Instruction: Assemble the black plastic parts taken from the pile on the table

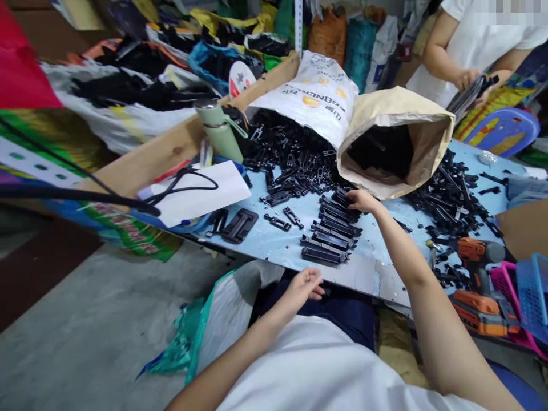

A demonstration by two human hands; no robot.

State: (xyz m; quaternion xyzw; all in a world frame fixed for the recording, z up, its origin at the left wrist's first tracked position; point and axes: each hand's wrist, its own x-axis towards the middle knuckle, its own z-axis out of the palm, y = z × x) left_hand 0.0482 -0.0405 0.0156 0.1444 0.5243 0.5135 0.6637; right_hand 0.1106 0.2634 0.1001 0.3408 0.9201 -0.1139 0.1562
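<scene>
A row of long black plastic parts [329,240] lies side by side on the blue tabletop [274,245]. My right hand [362,201] reaches to the far end of this row, its fingers closed on the end of a black plastic part [341,197]. Below the table's near edge, my left hand [303,284] hovers over my lap with loosely bent fingers, apart and holding nothing. Two small black clips [285,220] lie left of the row. Behind it spreads a heap of small black pieces [295,151], partly under a white woven sack [319,85].
An open brown paper sack [394,185] stands beyond my right hand. To the right are more black parts [454,194], an orange cordless drill [479,285] and a blue basket [533,291]. A green flask [220,131] stands back left. Across the table, a person [462,63] handles dark flat pieces.
</scene>
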